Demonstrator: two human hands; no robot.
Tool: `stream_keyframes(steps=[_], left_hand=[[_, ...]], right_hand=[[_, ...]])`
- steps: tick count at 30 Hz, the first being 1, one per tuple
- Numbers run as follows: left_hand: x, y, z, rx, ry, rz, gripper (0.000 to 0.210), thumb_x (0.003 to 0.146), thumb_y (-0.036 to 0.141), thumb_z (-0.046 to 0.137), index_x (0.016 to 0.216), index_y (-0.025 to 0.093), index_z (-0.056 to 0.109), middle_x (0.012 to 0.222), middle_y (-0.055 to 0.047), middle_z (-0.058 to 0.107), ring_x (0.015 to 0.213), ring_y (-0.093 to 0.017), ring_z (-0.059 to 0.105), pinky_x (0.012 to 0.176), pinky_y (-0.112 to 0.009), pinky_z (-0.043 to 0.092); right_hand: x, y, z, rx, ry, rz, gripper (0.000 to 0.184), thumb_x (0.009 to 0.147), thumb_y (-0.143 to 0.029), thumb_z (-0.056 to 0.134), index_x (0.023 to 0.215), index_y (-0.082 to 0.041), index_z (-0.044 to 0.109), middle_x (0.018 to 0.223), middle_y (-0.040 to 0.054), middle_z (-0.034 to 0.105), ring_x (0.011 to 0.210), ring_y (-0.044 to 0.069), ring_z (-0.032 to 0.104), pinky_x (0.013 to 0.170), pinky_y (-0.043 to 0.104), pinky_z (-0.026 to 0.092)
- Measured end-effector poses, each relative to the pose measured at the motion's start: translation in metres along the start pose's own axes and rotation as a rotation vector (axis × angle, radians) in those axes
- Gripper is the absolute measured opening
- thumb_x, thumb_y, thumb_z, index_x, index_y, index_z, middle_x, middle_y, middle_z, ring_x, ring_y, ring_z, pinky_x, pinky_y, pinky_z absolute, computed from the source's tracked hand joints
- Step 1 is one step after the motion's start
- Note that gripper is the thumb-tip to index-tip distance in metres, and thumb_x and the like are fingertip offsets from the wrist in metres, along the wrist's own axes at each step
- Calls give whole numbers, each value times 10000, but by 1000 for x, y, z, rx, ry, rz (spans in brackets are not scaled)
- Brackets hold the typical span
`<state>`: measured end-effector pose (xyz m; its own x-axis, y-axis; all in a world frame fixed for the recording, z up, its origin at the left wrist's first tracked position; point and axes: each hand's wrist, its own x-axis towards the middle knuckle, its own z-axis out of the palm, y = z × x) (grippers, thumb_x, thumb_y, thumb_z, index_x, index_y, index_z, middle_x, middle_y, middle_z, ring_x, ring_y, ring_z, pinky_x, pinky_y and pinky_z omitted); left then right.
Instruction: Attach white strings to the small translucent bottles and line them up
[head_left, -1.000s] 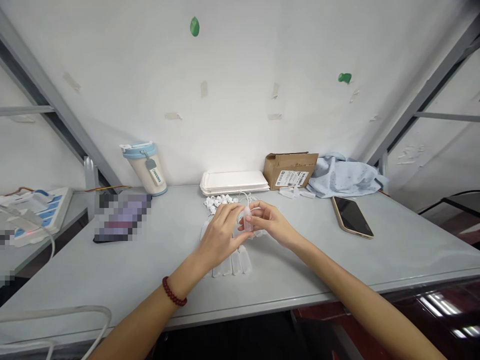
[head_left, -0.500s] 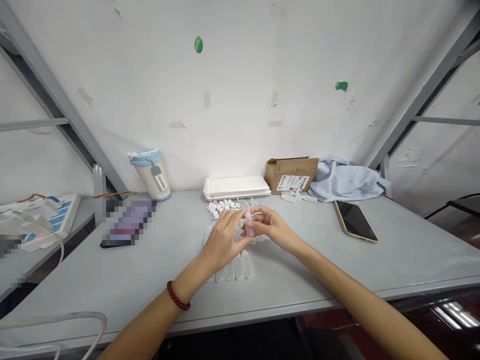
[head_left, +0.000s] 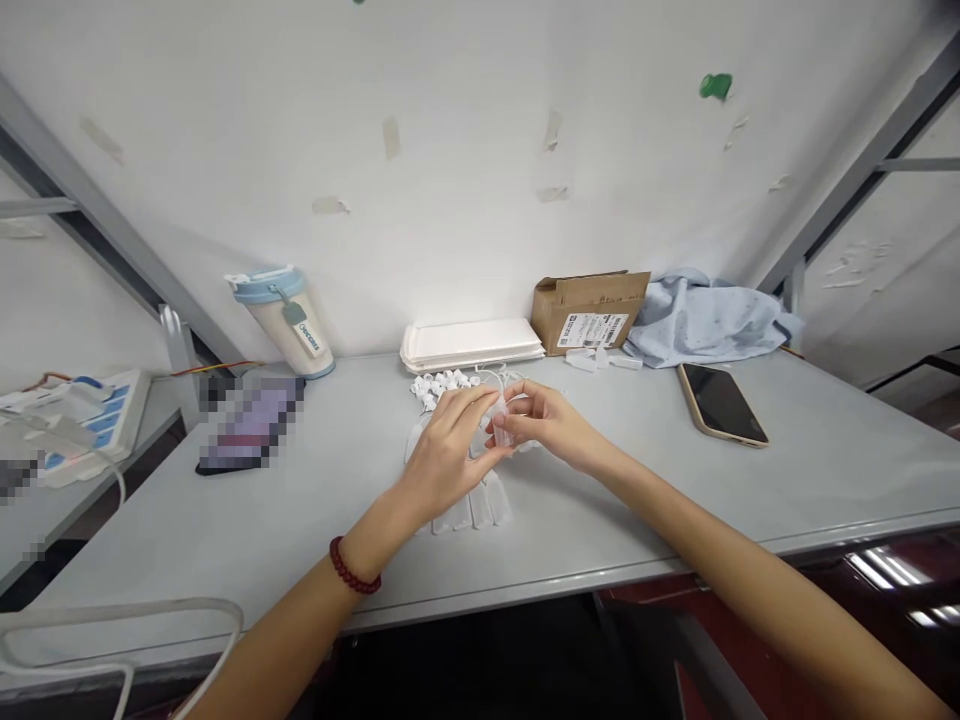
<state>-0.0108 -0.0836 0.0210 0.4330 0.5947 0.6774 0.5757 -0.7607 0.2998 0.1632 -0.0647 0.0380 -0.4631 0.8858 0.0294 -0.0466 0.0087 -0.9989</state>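
Above the middle of the desk, my left hand (head_left: pixel 446 440) and my right hand (head_left: pixel 551 425) meet around a small translucent plastic bottle (head_left: pixel 502 425). It stands roughly upright between them. My right thumb and fingers pinch its side, while my left fingertips touch its top and the left thumb is near its base. A thin white loop shows just above the bottle. Several similar clear bottles (head_left: pixel 480 505) lie in a row on the desk just below my hands, partly covered by the left one. Behind my hands is a pile of small white caps (head_left: pixel 442 385).
Along the wall are a tumbler (head_left: pixel 285 320), a stack of white trays (head_left: pixel 472 343), a cardboard box (head_left: pixel 589 312) and a blue cloth (head_left: pixel 705 320). One phone (head_left: pixel 722 403) lies at right, a blurred dark device (head_left: pixel 251 425) at left. A power strip (head_left: pixel 97 430) and cables sit far left.
The view has tilted down, so the wall marks and desk items sit higher or shifted. Both hands keep nearly the same hold on the bottle.
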Motion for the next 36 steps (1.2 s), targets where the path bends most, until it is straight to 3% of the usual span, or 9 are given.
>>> stream_keyframes(steps=[14, 22, 31, 36], left_hand=[[1, -1, -2, -32, 16, 11, 477, 740, 262, 710, 1171, 187, 519, 1121, -88, 610, 1053, -241, 508, 912, -446, 451], [0, 2, -3, 4, -50, 48, 447, 755, 249, 692, 1162, 180, 521, 1119, -95, 597, 1058, -251, 506, 907, -448, 455], [2, 4, -11, -15, -121, 111, 515, 768, 212, 675, 1232, 185, 454, 1201, -99, 566, 1115, -251, 474, 936, -453, 439], [2, 5, -16, -48, -104, 112, 532, 756, 251, 694, 1234, 194, 468, 1189, -87, 582, 1112, -242, 479, 939, -440, 441]], right_hand=[[2, 4, -4, -30, -42, 11, 289, 733, -320, 685, 890, -191, 479, 699, -8, 653, 616, 128, 612, 580, 278, 510], [3, 4, -9, -204, -23, -4, 233, 749, -316, 662, 885, -154, 564, 734, 23, 640, 647, 132, 594, 563, 268, 514], [1, -4, -15, 3, -234, 79, 158, 757, -213, 621, 897, -141, 606, 840, 48, 665, 764, 146, 624, 661, 281, 526], [-2, -11, -18, 33, -310, 106, 147, 767, -209, 608, 894, -139, 585, 879, 72, 688, 800, 159, 647, 690, 286, 517]])
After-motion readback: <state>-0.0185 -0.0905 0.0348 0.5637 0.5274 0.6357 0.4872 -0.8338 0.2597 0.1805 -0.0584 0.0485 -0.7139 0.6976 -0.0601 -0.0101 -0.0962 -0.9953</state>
